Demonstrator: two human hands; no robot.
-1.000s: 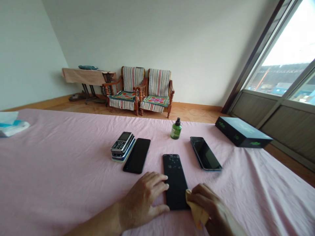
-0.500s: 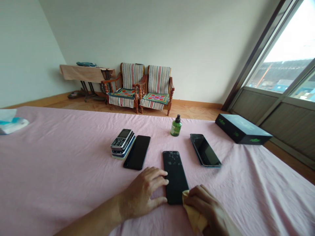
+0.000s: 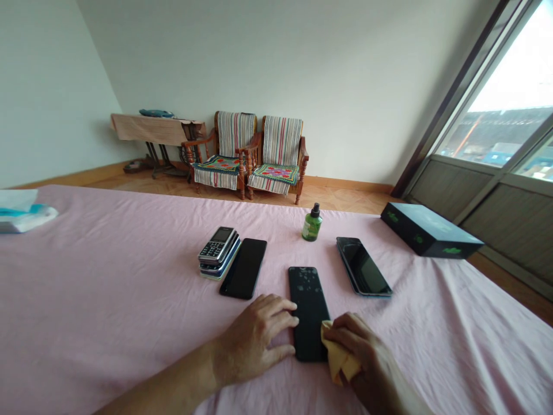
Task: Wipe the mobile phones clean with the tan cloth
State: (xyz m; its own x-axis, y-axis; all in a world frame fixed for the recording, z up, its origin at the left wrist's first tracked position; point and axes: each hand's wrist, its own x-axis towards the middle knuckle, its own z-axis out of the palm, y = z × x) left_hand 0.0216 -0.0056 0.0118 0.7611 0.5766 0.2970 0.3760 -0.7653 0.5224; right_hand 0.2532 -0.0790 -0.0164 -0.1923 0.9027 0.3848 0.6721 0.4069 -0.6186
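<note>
A black smartphone (image 3: 309,311) lies flat on the pink cloth in front of me, with whitish wet-looking spots near its far end. My left hand (image 3: 259,334) rests beside it, fingers apart, their tips touching its left edge. In my right hand (image 3: 363,357) is a bunched yellow cloth (image 3: 341,358), pressed against the phone's lower right edge. Left of this phone lies another black smartphone (image 3: 244,268), next to a stack of phones topped by a keypad phone (image 3: 218,245). To the right sits a smartphone (image 3: 363,266) that seems to lie on another.
A green spray bottle (image 3: 311,223) stands beyond the phone. At the right is a black box (image 3: 427,227) with green lettering. A tissue pack (image 3: 26,212) lies at the far left of the pink cloth (image 3: 108,276). Two wooden chairs (image 3: 276,155) stand by the wall.
My right hand has moved the yellow cloth slightly up along the phone's right edge. My left hand keeps its place on the phone. The whole view has shifted a little.
</note>
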